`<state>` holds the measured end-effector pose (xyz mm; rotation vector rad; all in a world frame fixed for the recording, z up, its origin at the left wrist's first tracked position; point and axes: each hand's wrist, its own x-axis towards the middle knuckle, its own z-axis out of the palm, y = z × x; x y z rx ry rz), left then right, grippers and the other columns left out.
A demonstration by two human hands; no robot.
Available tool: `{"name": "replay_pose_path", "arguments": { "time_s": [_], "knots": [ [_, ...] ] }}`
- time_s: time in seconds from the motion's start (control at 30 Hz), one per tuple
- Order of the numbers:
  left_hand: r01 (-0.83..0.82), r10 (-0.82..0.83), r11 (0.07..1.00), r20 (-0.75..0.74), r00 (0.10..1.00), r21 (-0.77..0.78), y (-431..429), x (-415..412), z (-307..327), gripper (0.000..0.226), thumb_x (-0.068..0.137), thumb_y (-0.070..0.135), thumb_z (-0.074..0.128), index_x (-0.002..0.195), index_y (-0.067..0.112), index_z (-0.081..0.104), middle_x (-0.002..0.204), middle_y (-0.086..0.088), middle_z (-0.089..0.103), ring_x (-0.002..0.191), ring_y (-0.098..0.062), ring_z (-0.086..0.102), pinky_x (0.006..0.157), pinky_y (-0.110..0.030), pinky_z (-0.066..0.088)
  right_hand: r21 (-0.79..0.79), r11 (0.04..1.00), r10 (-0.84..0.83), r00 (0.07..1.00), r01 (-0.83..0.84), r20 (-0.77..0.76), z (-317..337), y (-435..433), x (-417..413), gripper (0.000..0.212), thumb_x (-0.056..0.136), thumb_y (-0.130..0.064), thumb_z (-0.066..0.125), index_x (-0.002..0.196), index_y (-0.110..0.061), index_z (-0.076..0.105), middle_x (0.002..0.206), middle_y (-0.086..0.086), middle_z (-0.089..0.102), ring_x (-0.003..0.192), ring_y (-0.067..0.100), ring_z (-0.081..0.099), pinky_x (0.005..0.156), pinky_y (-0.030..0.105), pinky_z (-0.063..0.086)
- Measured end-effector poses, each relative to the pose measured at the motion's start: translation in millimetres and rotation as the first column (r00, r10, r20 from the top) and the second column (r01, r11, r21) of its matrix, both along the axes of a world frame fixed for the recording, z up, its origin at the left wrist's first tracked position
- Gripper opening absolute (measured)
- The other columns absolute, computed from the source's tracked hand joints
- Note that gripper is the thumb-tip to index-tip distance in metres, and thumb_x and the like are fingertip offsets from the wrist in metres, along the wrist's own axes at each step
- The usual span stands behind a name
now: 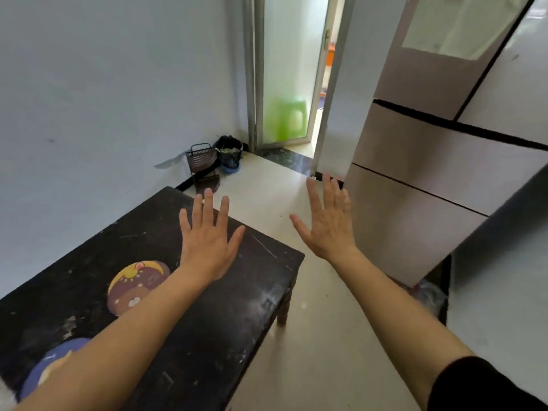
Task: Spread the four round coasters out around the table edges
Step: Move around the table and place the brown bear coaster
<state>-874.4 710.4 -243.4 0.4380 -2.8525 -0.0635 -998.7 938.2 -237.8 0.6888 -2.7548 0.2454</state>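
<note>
A dark scuffed table (243,315) fills the lower left. Two round coasters show on it. A brown and yellow cartoon coaster (133,287) lies near the table's middle, partly under my left forearm. A blue coaster (50,366) sits at the near left edge, also partly covered by that arm. My left hand (207,241) hovers flat over the far part of the table, fingers spread, holding nothing. My right hand (326,221) is raised over the floor to the right of the table, fingers apart and empty. Any other coasters are out of sight.
A tall pale fridge (430,188) stands close on the right. In the far corner by the wall are a black wire rack (201,161) and a black bin (229,154). A doorway with a frosted door (290,69) lies ahead, a green stool behind it. Pale floor (311,336) runs between table and fridge.
</note>
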Motion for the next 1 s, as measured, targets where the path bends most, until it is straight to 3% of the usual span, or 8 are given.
{"name": "replay_pose_path", "arguments": {
  "time_s": [0.1, 0.2, 0.33, 0.5, 0.7, 0.83, 0.9, 1.0],
  "knots": [
    [-0.164, 0.164, 0.986, -0.003, 0.986, 0.021, -34, 5, -10, 0.076, 0.094, 0.063, 0.006, 0.157, 0.021, 0.003, 0.166, -0.014, -0.008, 0.152, -0.031, -0.008, 0.121, -0.058, 0.003, 0.012, 0.986, 0.167, 0.986, -0.168, 0.026, -10, -64, -27, 0.083, 0.095, -0.068, 0.028, 0.158, -0.028, -0.009, 0.167, 0.012, -0.012, 0.154, 0.034, -0.005, 0.123, 0.052, -0.001],
    [-0.33, 0.33, 0.943, 0.019, 0.944, 0.044, -66, 4, -27, 0.076, 0.095, 0.064, 0.008, 0.157, 0.022, 0.001, 0.165, -0.012, -0.011, 0.152, -0.029, -0.011, 0.121, -0.056, -0.001, 0.022, 0.938, 0.344, 0.938, -0.345, 0.032, -22, -123, -51, 0.082, 0.095, -0.065, 0.029, 0.159, -0.025, -0.004, 0.167, 0.014, -0.005, 0.153, 0.035, 0.003, 0.123, 0.054, 0.008],
    [-0.525, 0.515, 0.85, 0.144, 0.845, 0.037, -96, -3, -44, 0.077, 0.093, 0.065, 0.004, 0.157, 0.022, -0.002, 0.165, -0.012, -0.015, 0.152, -0.03, -0.013, 0.121, -0.056, -0.002, -0.019, 0.861, 0.507, 0.856, -0.508, 0.095, -38, -183, -77, 0.081, 0.096, -0.064, 0.031, 0.159, -0.026, -0.001, 0.167, 0.014, -0.001, 0.153, 0.035, 0.007, 0.122, 0.053, 0.013],
    [-0.689, 0.666, 0.724, 0.222, 0.712, 0.035, -119, 0, -58, 0.075, 0.094, 0.062, 0.011, 0.157, 0.02, 0.009, 0.166, -0.014, -0.001, 0.152, -0.033, -0.001, 0.119, -0.058, 0.007, -0.041, 0.737, 0.668, 0.717, -0.675, 0.2, -59, -244, -95, 0.08, 0.097, -0.062, 0.033, 0.159, -0.026, -0.003, 0.167, 0.014, 0.0, 0.153, 0.035, 0.008, 0.122, 0.052, 0.017],
    [-0.845, 0.785, 0.508, 0.313, 0.535, 0.17, -140, 36, -99, 0.07, 0.098, 0.055, 0.027, 0.157, 0.02, 0.012, 0.166, -0.013, 0.003, 0.152, -0.033, 0.002, 0.119, -0.055, 0.011, -0.082, 0.691, 0.685, 0.614, -0.719, 0.392, -105, -307, -87, 0.075, 0.098, -0.057, 0.039, 0.156, -0.028, 0.001, 0.164, 0.01, 0.021, 0.147, 0.032, 0.029, 0.114, 0.049, 0.034],
    [-0.893, 0.794, 0.335, 0.421, 0.439, 0.301, -162, 58, -145, 0.071, 0.098, 0.055, 0.033, 0.157, 0.021, 0.01, 0.166, -0.012, 0.002, 0.151, -0.033, 0.003, 0.117, -0.056, 0.015, -0.084, 0.655, 0.698, 0.558, -0.751, 0.45, -149, -339, -62, 0.072, 0.098, -0.049, 0.046, 0.155, -0.018, 0.016, 0.144, 0.011, 0.046, 0.125, 0.03, 0.053, 0.093, 0.044, 0.051],
    [-0.897, 0.776, 0.237, 0.484, 0.405, 0.372, -177, 67, -171, 0.075, 0.096, 0.054, 0.04, 0.156, 0.021, 0.01, 0.166, -0.013, 0.003, 0.15, -0.035, 0.006, 0.115, -0.058, 0.019, -0.087, 0.649, 0.686, 0.531, -0.756, 0.497, -174, -353, -44, 0.071, 0.097, -0.044, 0.05, 0.155, -0.015, 0.02, 0.137, 0.01, 0.051, 0.118, 0.029, 0.055, 0.086, 0.042, 0.052],
    [-0.885, 0.753, 0.153, 0.528, 0.393, 0.44, -201, 80, -208, 0.081, 0.093, 0.054, 0.048, 0.156, 0.02, 0.009, 0.165, -0.014, 0.005, 0.149, -0.04, 0.01, 0.113, -0.059, 0.021, -0.098, 0.642, 0.65, 0.471, -0.761, 0.596, -208, -372, -16, 0.067, 0.099, -0.035, 0.05, 0.156, -0.015, 0.021, 0.137, 0.01, 0.051, 0.121, 0.03, 0.052, 0.086, 0.044, 0.05]
  ]
}}
